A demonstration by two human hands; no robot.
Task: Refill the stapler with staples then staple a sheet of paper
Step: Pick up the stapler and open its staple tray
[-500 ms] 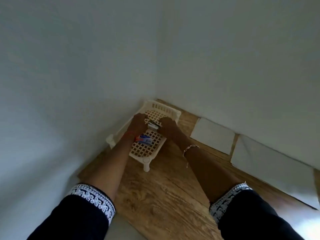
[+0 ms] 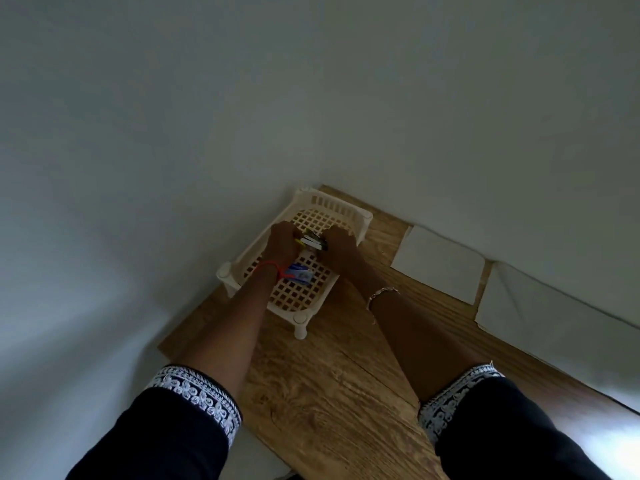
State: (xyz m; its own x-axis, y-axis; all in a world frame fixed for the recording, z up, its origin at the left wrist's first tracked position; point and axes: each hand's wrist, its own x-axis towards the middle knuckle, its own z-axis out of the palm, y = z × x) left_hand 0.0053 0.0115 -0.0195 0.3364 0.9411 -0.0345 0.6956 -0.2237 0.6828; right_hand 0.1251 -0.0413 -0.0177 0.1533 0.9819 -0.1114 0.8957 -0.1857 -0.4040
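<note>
Over the white lattice basket (image 2: 349, 209) in the far left corner of the table (image 2: 332, 375), the left hand (image 2: 282, 242) and right hand (image 2: 337, 245) each grip one end of the stapler (image 2: 311, 241). It is probably rigid, fairly light and smooth-sided, so it is best held by its base while the top hinges open. The staple box (image 2: 300, 273) lies in the basket under the left wrist.

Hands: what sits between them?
In the head view, the stapler lies between the left hand and right hand, both holding it over the white tray.
</note>
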